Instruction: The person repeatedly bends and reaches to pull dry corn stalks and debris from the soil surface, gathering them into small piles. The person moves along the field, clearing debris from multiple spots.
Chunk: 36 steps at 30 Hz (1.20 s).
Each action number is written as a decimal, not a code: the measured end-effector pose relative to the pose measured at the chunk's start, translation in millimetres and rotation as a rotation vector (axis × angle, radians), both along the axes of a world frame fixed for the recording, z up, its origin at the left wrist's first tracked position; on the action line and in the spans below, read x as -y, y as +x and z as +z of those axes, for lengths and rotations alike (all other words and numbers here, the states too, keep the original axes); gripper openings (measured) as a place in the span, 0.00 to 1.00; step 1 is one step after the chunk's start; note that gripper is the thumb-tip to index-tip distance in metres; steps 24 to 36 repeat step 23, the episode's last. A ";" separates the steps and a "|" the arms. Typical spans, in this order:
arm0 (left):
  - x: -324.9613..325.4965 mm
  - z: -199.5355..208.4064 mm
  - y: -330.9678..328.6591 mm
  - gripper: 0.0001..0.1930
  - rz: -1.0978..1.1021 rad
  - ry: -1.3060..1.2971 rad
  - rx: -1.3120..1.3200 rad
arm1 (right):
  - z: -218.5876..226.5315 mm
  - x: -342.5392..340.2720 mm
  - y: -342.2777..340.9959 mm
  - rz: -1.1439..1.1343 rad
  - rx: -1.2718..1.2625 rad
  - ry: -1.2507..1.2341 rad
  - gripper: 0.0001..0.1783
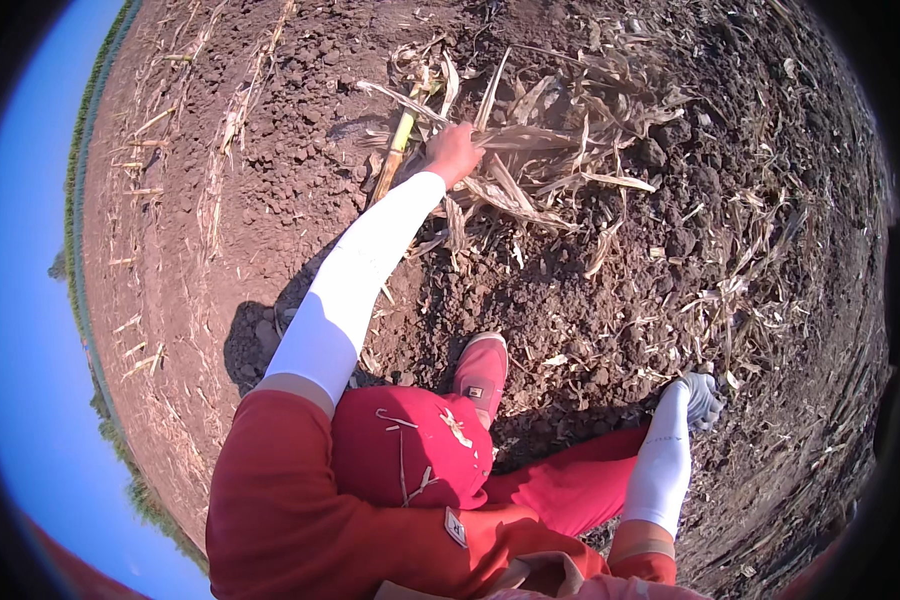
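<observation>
My bare left hand (pixel 454 153) reaches out over a heap of dry corn leaves (pixel 535 140), its fingers closed on some of the tan leaves. Just left of that hand, a yellow-green corn stalk (pixel 400 140) slants across the soil. Low on the right, my right hand (pixel 705 402) wears a grey glove and is held close to the ground. Its fingers look curled in, and whatever they may hold is hidden. White sleeves cover both forearms.
Brown, cloddy soil (pixel 300 170) spreads all around, strewn with bits of dry leaf. My red shoe (pixel 483 370) stands between the arms, below the heap. Rows of cut stubble (pixel 145 190) run along the left, with a green crop edge beyond.
</observation>
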<state>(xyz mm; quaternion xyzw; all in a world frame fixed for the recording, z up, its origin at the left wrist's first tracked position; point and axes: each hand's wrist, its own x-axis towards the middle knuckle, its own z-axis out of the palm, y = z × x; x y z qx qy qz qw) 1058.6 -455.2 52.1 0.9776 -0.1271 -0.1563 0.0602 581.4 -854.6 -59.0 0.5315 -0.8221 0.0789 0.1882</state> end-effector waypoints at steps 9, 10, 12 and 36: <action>13.5 43.6 -38.2 0.11 -0.080 -0.255 0.437 | 12.9 -5.5 8.1 -0.027 -0.039 -0.014 0.32; 14.9 50.5 -43.9 0.11 -0.116 -0.278 0.487 | 11.8 -7.2 10.8 -0.028 -0.043 -0.005 0.32; 21.9 55.4 -53.6 0.10 -0.126 -0.434 0.400 | 15.7 -6.9 11.9 -0.047 -0.015 0.003 0.33; -39.8 31.5 -176.3 0.20 -0.324 -0.262 -0.162 | 13.0 -5.4 8.0 -0.092 0.018 0.050 0.32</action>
